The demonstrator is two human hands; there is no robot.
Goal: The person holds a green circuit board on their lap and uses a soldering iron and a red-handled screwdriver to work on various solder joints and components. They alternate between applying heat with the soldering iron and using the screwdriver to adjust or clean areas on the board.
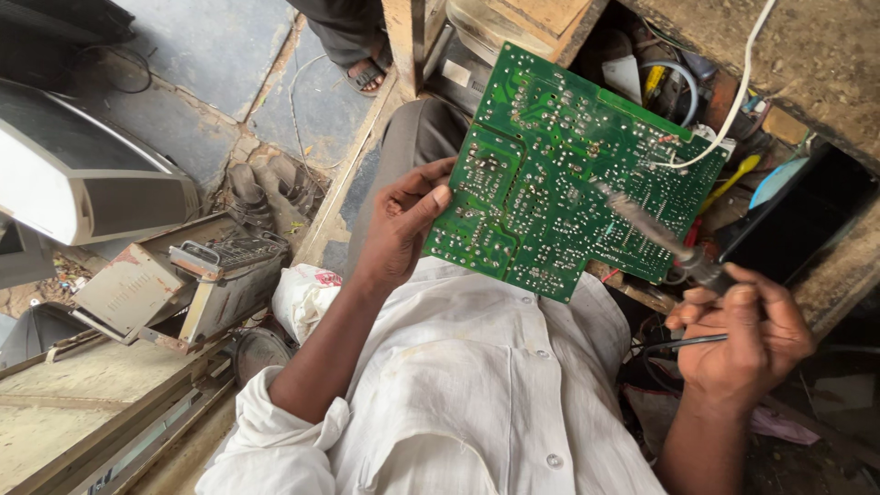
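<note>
Holding board (564, 174), left hand (399, 229) clamps its edge; right hand (742, 335) grips iron (655, 234); wobble risks bridging joints.

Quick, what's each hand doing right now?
Left hand: closed on the green circuit board's edge.
Right hand: closed around a soldering iron.

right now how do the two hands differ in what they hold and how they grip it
The left hand pinches the edge of the green circuit board, thumb lying flat on its solder side; the right hand wraps a soldering iron like a pen. The left hand is raised beside the board; the right hand sits lower, under the board's corner, aiming the iron's tip at it. Both are bare.
</note>
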